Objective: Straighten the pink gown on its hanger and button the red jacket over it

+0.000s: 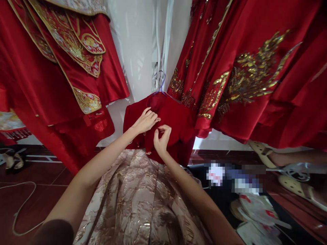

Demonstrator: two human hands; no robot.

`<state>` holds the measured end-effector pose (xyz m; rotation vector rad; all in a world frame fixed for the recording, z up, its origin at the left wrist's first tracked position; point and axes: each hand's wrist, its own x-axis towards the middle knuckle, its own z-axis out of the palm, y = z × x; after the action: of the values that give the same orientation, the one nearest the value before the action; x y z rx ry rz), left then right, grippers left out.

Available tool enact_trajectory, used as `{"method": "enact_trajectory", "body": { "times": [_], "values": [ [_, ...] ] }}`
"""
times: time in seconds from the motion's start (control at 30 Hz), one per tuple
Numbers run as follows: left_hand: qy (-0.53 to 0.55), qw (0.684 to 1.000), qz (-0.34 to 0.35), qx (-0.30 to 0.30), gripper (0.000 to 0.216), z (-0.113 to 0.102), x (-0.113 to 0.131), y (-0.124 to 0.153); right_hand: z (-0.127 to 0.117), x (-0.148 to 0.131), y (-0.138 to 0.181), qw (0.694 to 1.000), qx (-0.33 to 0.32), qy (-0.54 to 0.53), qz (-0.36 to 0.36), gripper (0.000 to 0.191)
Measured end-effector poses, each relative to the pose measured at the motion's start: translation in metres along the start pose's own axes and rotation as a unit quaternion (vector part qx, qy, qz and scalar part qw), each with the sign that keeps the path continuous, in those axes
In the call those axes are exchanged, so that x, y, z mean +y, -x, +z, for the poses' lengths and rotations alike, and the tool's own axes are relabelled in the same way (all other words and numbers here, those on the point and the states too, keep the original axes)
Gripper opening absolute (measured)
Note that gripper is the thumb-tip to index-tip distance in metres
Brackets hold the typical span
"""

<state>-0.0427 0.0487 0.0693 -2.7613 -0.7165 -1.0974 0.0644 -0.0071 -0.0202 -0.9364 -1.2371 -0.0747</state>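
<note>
Bare forearms come in closest to the lens, one from each bottom corner, with a shiny pale-gold patterned cloth spread between and below them. Both hands are up at a dark red velvet jacket, which hangs in the middle on a purple hanger, just above that cloth. Left hand lies across the jacket's front, fingers bent, tips right by a small beaded trim; can't tell if they're actually pinching it. Right hand is just beside and lower, fingers curled in toward the thumb, and I honestly can't tell if there's anything between them. More beads dot the jacket below the left hand. Red satin outfits hang on both sides, gold embroidery on the left one, gold sequins on the right one. Someone's foot in a beige clog pokes in at right.
</note>
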Motion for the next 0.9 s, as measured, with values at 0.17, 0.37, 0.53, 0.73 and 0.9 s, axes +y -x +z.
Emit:
{"method": "enact_trajectory", "body": {
  "times": [0.17,0.37,0.53,0.73,0.9],
  "values": [
    [0.076,0.997,-0.033,-0.005,0.011,-0.001,-0.012,-0.005,0.016,-0.017,-0.08,0.999,0.006,-0.031,-0.037,0.013],
    [0.112,0.992,-0.048,0.014,0.014,0.002,-0.027,-0.007,0.051,-0.006,-0.118,0.993,-0.089,-0.066,0.043,0.027],
    [-0.01,0.992,-0.114,0.06,0.024,-0.002,-0.033,-0.005,0.073,0.012,-0.112,0.98,-0.08,0.036,0.176,0.071],
    [-0.163,0.938,-0.261,0.158,0.058,-0.017,-0.037,-0.003,0.029,0.025,-0.095,0.969,0.006,0.215,0.12,0.068],
    [-0.175,0.904,-0.337,0.197,0.075,-0.027,-0.06,0.006,-0.023,0.029,-0.104,0.938,-0.049,0.331,0.094,0.054]
  ]
}}
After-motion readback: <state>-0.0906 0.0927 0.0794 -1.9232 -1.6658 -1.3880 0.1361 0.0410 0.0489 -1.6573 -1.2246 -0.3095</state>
